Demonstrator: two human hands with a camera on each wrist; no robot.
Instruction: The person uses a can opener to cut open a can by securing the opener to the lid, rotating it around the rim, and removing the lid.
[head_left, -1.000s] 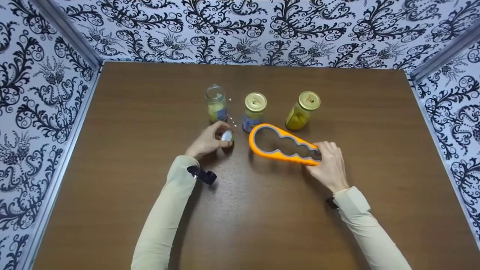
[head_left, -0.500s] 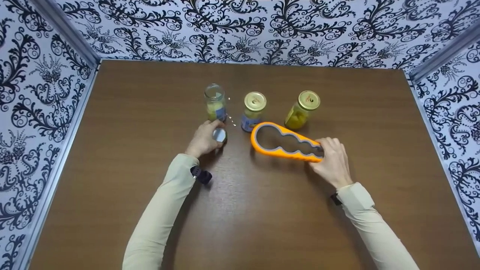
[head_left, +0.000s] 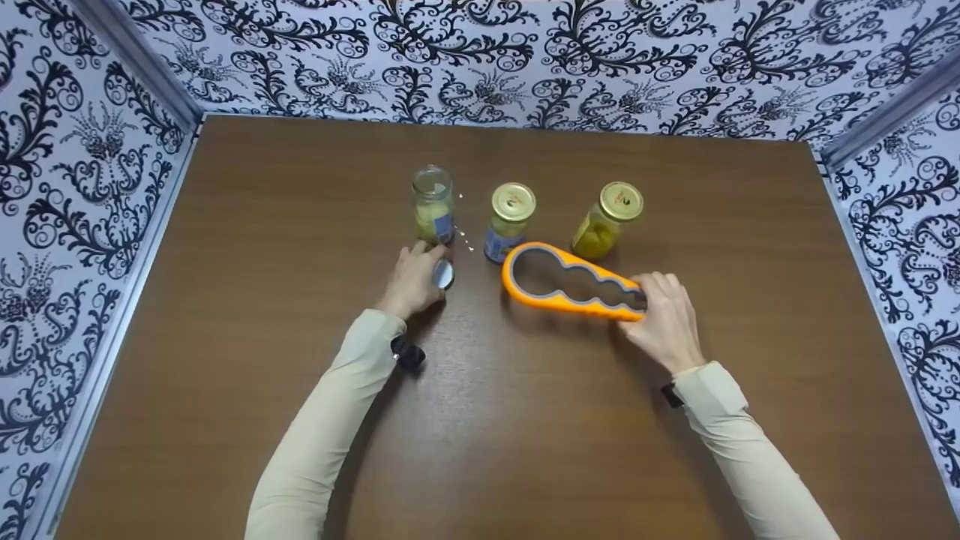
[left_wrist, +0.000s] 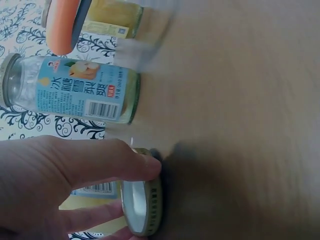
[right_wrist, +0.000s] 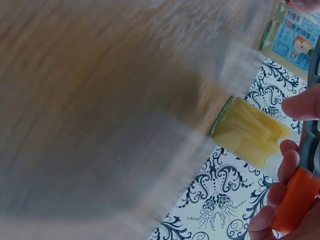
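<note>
My left hand [head_left: 412,281] pinches a metal jar lid [head_left: 444,274], tilted on its edge just in front of an open glass jar [head_left: 433,217]. In the left wrist view the thumb lies over the rim of the lid [left_wrist: 142,200], and its pale inner side shows. An orange jar opener [head_left: 555,301] with a grey scalloped inner edge is gripped by my right hand [head_left: 664,322] at its narrow end. Its wide loop hangs before a lidded jar with a blue label [head_left: 504,244]. Farther right stands another lidded jar with yellow contents [head_left: 596,234].
White crumbs [head_left: 466,238] lie on the brown table [head_left: 480,420] between the open jar and the middle one. Patterned panels [head_left: 480,67] border the table at the back and both sides.
My left hand has moved slightly left with the lid, and the lid has turned in the fingers. The jar opener has shifted a little away from me and rightward; the jars stand still.
</note>
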